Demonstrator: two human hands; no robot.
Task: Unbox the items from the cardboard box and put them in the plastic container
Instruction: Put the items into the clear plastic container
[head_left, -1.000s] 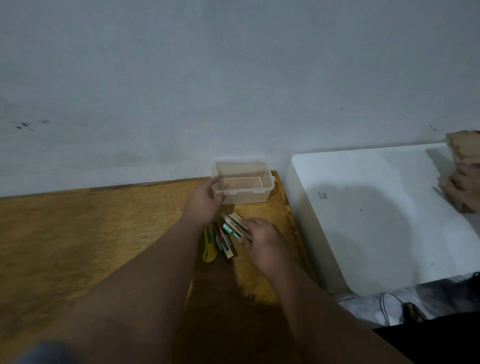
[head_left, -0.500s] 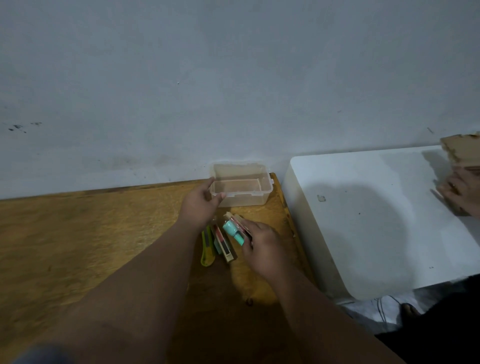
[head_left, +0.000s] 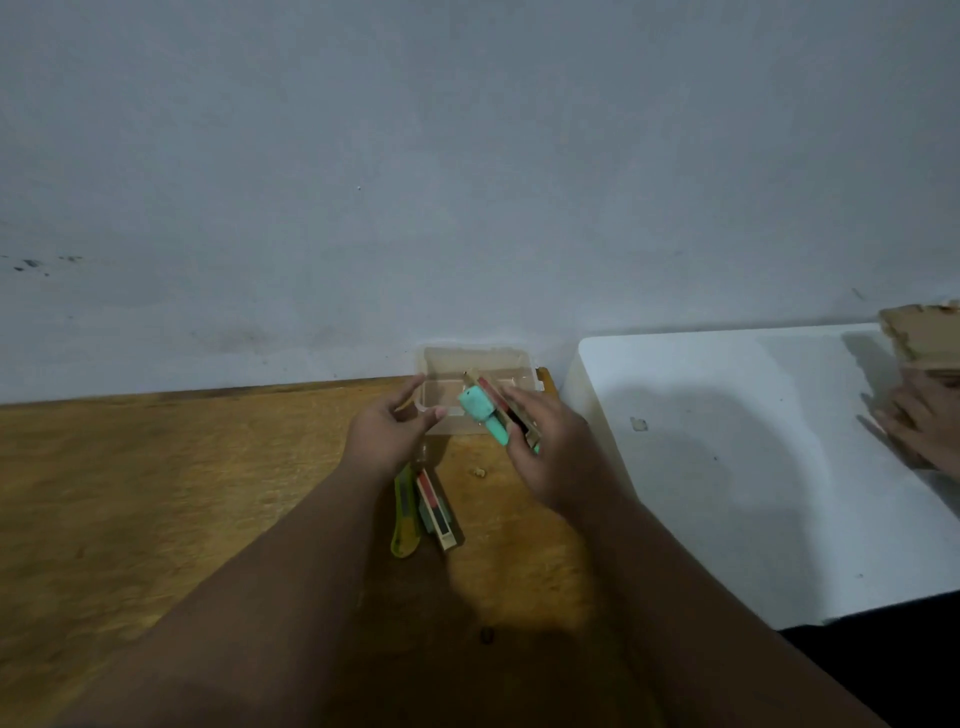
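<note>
A clear plastic container (head_left: 441, 358) stands at the back of the wooden table against the wall. My right hand (head_left: 550, 447) grips a bundle of items (head_left: 485, 408), a teal piece and flat tan and red pieces, tilted over the container's front edge. My left hand (head_left: 387, 434) touches the container's left front corner, thumb and fingers spread around the rim. On the table below my hands lie a yellow-green cutter (head_left: 405, 514) and a tan and red flat item (head_left: 436, 512). A cardboard box (head_left: 922, 332) sits at the far right edge.
A white table (head_left: 753, 467) adjoins the wooden table (head_left: 156, 493) on the right. Another person's hand (head_left: 922, 426) rests on it by the cardboard box. A small crumb (head_left: 479, 472) lies on the wood near the container. The grey wall runs close behind.
My right hand has lifted the bundle off the table and carried it up and back to the container's front edge. My left hand has stayed at the container's corner.
</note>
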